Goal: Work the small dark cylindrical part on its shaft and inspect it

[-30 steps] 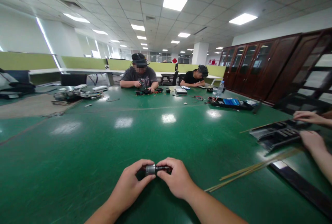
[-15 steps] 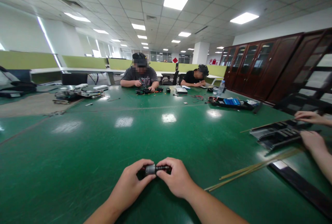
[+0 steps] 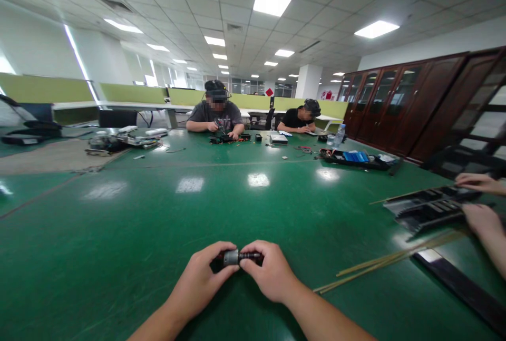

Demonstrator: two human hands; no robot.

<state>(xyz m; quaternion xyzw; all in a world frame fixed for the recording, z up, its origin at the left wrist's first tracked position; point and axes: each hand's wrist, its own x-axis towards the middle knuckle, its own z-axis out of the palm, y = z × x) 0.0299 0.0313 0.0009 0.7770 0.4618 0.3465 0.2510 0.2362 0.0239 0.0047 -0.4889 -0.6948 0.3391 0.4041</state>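
Close above the green table's near part, my left hand [image 3: 205, 272] pinches a short grey metal cylinder [image 3: 230, 257] between thumb and fingers. From the cylinder's right side a dark, ribbed shaft [image 3: 250, 256] runs sideways, and my right hand [image 3: 272, 272] grips it with thumb and fingertips. Both hands are closed, their fingertips almost meeting at the middle of the part. Its two ends are partly hidden behind my fingers. Whether the cylinder and shaft are one piece, I cannot tell.
On the green table [image 3: 138, 235], thin yellowish rods [image 3: 371, 264] and a long black bar [image 3: 458, 288] lie to the right. A co-worker's hands [image 3: 482, 220] hold black trays [image 3: 427, 206] there. Two people sit opposite, near a black tray of parts [image 3: 356, 159] and a bottle [image 3: 339, 135].
The whole view has shifted slightly, so the room appears a little further right and lower. My hands keep the same hold on the cylinder and shaft.
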